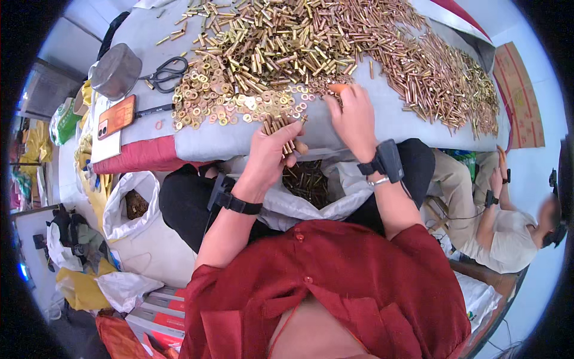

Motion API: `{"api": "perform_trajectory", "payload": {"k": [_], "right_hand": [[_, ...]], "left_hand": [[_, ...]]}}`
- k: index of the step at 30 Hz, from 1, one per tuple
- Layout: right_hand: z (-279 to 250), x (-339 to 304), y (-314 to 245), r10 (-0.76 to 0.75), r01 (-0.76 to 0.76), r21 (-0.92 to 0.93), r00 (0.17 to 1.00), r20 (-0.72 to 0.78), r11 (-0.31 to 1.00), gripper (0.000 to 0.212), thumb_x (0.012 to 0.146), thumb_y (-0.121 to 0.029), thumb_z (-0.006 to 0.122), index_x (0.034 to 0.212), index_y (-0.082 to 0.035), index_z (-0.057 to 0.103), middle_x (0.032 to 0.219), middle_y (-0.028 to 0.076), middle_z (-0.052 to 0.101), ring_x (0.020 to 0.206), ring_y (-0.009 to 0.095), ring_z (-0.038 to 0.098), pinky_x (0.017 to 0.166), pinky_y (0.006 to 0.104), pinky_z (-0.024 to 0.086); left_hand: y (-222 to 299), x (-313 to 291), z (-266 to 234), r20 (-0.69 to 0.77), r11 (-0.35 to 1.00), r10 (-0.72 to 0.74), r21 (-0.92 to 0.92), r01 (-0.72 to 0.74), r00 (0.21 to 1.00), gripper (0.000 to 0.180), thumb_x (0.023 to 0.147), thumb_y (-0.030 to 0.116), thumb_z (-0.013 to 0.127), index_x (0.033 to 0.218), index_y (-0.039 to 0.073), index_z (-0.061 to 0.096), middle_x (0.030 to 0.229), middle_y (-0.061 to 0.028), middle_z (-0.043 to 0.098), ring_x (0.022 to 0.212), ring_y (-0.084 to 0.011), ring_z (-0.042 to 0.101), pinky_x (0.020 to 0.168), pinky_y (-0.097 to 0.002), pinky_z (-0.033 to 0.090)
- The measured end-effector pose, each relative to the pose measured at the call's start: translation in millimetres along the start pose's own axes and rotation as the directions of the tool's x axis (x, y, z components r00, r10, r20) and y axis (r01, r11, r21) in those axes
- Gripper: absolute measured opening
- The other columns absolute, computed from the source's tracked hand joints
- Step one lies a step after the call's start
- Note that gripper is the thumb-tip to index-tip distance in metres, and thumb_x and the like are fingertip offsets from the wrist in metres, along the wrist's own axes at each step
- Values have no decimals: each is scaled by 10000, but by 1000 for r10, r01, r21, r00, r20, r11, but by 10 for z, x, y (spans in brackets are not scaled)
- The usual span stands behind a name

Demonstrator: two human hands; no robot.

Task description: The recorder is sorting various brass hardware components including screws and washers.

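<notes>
My left hand (270,157) is closed around a bundle of short brass tubes (280,128) at the table's front edge, above an open white bag (335,200) in my lap that holds more brass pieces. Over on the grey cloth, my right hand (353,116) lies with its fingers spread on the table, touching loose tubes at the rim of the big brass tube pile (311,42). A heap of brass rings (227,99) lies just left of my hands. Both wrists wear black bands.
Scissors (166,73), a metal pot (115,70) and an orange phone (116,117) lie at the table's left. A white sack (128,203) stands on the floor to the left. Another person (508,230) sits at the right. Boxes and bags crowd the lower left.
</notes>
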State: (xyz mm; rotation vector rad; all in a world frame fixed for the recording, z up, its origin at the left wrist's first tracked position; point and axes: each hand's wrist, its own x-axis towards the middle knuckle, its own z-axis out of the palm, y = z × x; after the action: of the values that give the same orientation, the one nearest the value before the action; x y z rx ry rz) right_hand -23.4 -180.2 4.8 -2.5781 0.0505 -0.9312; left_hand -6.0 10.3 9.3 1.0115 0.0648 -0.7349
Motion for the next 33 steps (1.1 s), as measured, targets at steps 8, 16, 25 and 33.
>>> {"api": "perform_trajectory", "payload": {"k": [8,16,25,33], "right_hand": [[138,116,186,-120,141,-168,984,131,976,114,759,-128,671,806,-52,601,781,106,561,749,288,539,669,385,440],[-89,-127,-262,328,-527,564,846,421,636,131,802,-116,660,859,-18,594,791,27,627,695,104,566,612,242,452],[-201,-228,-393,270,-526,658,848,457,539,172,850,-53,605,1020,-28,598,838,2,599,746,57,512,654,216,436],[-224,-152,-297,113,-347,534,900,422,771,147,881,-129,581,968,-16,619,882,117,622,753,208,583,681,303,466]], "left_hand": [[20,23,-13,-13,998,-20,-66,19,1000,151,861,181,626,940,71,560,790,-42,604,554,-113,593,339,-200,367],[-38,50,-16,-28,1000,28,-1,-28,999,133,858,147,626,911,39,569,753,-51,589,512,-111,573,332,-203,348],[-28,11,65,-31,965,124,238,-113,992,135,834,68,650,894,38,533,657,-4,549,488,-69,518,379,-206,377],[-114,63,44,22,879,342,347,-328,939,175,829,51,662,894,65,500,672,10,552,493,-58,506,417,-209,386]]}}
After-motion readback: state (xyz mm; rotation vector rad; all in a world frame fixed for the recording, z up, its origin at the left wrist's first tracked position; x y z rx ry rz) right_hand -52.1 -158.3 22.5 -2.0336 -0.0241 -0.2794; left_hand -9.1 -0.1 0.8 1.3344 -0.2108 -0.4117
